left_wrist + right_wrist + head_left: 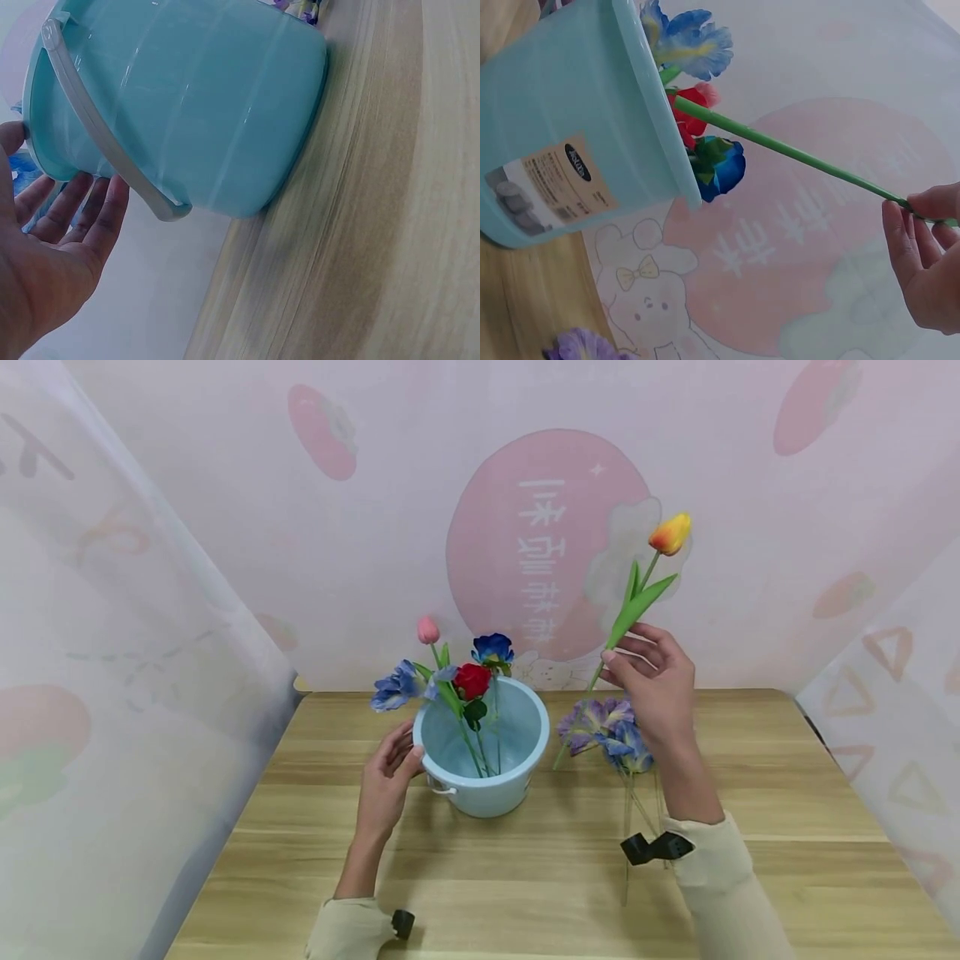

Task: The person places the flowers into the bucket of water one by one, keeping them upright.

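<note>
My right hand (660, 685) pinches the green stem of a yellow-orange tulip (670, 533) between thumb and fingers, bloom up. The stem's lower end slants down to the right of a light blue bucket (487, 795); in the right wrist view the stem (795, 153) overlaps the bucket's rim. The bucket stands upright on the table. Inside it are a pink tulip (428, 630), a red rose (472, 681), a blue rose (492, 648) and a blue iris (397, 686). With relaxed fingers, my left hand (386, 785) touches the bucket's left rim, near its white handle (105, 135).
Purple (592, 724) and blue irises (626, 747) lie on the wooden table (525, 893) right of the bucket, under my right forearm, their stems toward me. A printed curtain (375, 527) rises behind the table's far edge and along both sides.
</note>
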`<control>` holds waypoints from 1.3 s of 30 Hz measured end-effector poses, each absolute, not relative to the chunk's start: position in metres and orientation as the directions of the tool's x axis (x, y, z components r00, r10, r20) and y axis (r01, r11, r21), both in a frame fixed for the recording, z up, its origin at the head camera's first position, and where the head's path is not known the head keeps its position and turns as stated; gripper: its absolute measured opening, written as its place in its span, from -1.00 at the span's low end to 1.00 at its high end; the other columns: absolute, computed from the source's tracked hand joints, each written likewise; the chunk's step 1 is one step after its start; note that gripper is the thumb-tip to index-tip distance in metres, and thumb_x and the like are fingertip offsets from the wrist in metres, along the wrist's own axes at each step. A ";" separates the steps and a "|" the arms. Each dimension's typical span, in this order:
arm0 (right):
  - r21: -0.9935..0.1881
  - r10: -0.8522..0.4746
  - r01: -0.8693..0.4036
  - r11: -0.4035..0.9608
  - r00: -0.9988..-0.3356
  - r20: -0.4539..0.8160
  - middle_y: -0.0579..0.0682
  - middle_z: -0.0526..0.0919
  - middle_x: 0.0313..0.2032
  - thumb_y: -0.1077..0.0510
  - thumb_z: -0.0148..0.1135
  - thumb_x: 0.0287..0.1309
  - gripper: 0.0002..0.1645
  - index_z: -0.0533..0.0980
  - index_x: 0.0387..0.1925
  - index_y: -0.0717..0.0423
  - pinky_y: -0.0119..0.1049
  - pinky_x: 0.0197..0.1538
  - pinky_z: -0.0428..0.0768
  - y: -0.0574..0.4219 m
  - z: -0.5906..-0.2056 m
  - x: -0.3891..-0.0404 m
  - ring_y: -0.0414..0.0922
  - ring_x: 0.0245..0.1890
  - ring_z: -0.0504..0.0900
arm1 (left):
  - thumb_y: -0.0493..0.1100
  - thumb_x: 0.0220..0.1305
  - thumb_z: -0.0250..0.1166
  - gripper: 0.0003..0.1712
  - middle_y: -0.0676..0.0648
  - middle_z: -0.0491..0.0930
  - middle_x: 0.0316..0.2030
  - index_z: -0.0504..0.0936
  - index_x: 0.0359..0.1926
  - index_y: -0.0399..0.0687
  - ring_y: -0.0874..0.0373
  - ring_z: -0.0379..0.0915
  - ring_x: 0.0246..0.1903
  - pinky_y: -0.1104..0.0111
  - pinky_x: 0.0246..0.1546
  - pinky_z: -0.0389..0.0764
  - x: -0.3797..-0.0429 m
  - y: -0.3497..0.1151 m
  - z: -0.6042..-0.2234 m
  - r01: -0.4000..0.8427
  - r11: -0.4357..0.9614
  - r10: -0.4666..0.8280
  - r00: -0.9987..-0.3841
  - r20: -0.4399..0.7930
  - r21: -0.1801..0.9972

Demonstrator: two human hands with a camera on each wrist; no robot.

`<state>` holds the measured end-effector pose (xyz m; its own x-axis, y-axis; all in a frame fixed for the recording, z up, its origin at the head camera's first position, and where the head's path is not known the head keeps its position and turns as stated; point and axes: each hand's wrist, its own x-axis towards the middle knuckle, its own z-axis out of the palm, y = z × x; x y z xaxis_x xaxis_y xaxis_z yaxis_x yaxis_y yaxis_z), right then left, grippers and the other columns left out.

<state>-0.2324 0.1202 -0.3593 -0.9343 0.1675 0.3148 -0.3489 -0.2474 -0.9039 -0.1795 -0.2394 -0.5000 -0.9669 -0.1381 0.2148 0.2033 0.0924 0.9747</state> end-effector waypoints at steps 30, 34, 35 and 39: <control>-0.960 0.010 -0.280 0.021 -0.960 0.280 0.29 0.74 0.11 0.40 0.40 0.33 -0.45 0.56 0.31 0.19 -0.39 -0.17 0.84 0.053 -0.381 -0.259 0.07 -0.04 0.79 | -0.15 0.58 0.31 -0.43 -0.26 0.57 0.38 0.48 0.51 -0.09 0.18 0.62 0.22 0.44 0.02 0.81 -0.184 -0.239 -0.499 0.218 0.082 -0.131 -0.965 0.227 0.973; -0.962 -0.019 -0.267 0.055 -0.964 0.267 0.29 0.75 0.08 0.38 0.40 0.33 -0.47 0.57 0.30 0.17 -0.40 -0.18 0.83 0.047 -0.387 -0.261 0.24 0.02 0.79 | -0.15 0.58 0.30 -0.43 -0.26 0.57 0.37 0.47 0.51 -0.09 0.19 0.62 0.22 0.45 0.02 0.81 -0.184 -0.239 -0.499 0.219 0.083 -0.129 -0.965 0.228 0.972; -0.963 -0.026 -0.264 0.062 -0.964 0.263 0.28 0.75 0.07 0.38 0.40 0.33 -0.48 0.58 0.29 0.17 -0.40 -0.19 0.83 0.045 -0.389 -0.262 0.23 0.01 0.79 | -0.15 0.58 0.30 -0.43 -0.26 0.57 0.37 0.47 0.51 -0.09 0.18 0.62 0.22 0.44 0.02 0.81 -0.184 -0.240 -0.499 0.219 0.082 -0.129 -0.965 0.228 0.972; -0.965 -0.050 -0.247 0.090 -0.969 0.243 0.27 0.77 0.05 0.38 0.40 0.32 -0.48 0.59 0.28 0.16 -0.33 -0.18 0.85 0.039 -0.396 -0.263 0.16 -0.03 0.81 | -0.16 0.58 0.30 -0.43 -0.28 0.58 0.36 0.48 0.51 -0.09 0.17 0.63 0.21 0.44 0.01 0.81 -0.182 -0.240 -0.501 0.208 0.083 -0.134 -0.967 0.217 0.975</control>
